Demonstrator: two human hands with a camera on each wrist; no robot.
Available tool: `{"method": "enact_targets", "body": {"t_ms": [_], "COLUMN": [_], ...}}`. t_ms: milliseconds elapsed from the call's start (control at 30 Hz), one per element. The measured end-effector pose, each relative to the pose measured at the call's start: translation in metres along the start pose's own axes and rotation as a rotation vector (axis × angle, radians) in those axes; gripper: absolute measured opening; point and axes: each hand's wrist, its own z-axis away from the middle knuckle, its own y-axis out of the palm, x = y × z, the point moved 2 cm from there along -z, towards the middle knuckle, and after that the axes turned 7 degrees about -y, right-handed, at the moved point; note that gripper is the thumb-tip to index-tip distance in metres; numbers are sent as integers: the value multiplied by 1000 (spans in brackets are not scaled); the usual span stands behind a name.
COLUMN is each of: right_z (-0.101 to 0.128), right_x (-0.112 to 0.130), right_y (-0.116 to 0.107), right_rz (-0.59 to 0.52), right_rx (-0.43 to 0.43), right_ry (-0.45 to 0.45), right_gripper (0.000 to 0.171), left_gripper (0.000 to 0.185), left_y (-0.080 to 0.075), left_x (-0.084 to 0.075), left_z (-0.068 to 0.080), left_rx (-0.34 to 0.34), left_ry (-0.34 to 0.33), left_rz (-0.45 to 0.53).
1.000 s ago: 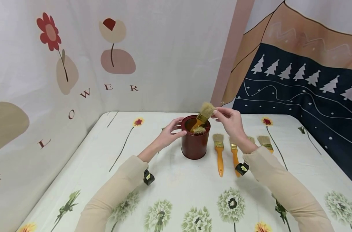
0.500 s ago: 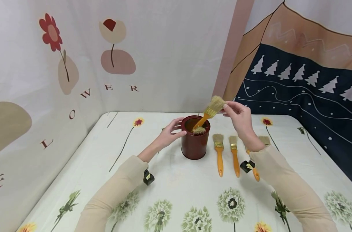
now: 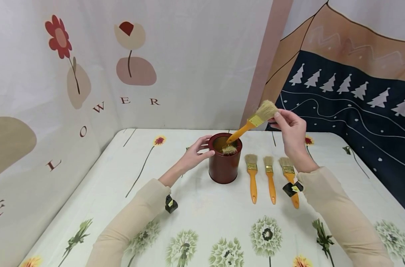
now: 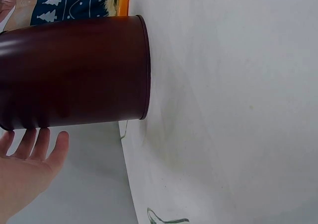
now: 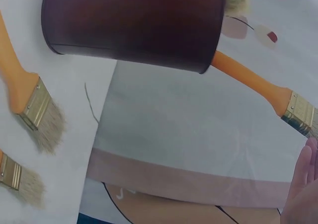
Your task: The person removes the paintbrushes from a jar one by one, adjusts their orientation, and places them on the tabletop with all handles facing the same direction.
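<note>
A dark red can (image 3: 223,167) stands upright on the flowered tablecloth. My left hand (image 3: 203,147) rests against its left side with straight fingers; the left wrist view shows those fingers (image 4: 37,142) beside the can (image 4: 74,70). My right hand (image 3: 276,118) pinches an orange-handled paintbrush (image 3: 252,122) at its bristle end, up and to the right of the can. The brush is tilted, its handle tip just over the can's mouth. A second brush (image 3: 229,150) stands in the can, bristles up. The right wrist view shows the held brush (image 5: 251,82) leaving the can (image 5: 134,20).
Three orange-handled brushes (image 3: 271,180) lie side by side on the cloth right of the can, bristles pointing away; two show in the right wrist view (image 5: 37,110). Printed fabric walls close the table's back, left and right sides. The tablecloth (image 3: 202,218) spreads toward me.
My right hand has drawn the brush up and to the right, pulling most of the handle out of the can. The left hand and the can have stayed put.
</note>
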Motion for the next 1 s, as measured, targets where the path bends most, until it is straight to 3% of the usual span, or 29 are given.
{"method": "enact_targets", "body": {"t_ms": [300,600,1000], "right_z": [-6,-10,-10], "right_x": [6,9,2], "right_y": [-16,-35,-55], "right_rz": [-150,-98,1], "right_rx": [-116,-161,-174], "right_ry": [-57,-80,-22], "right_gripper": [17,19,16], "left_gripper": [56,56,56], "left_y": [0,0,0], "left_x": [0,0,1], "left_z": [0,0,0], "left_rx": [7,6,13], "left_ry": [11,19,2], "left_rz": [2,-6,1]}}
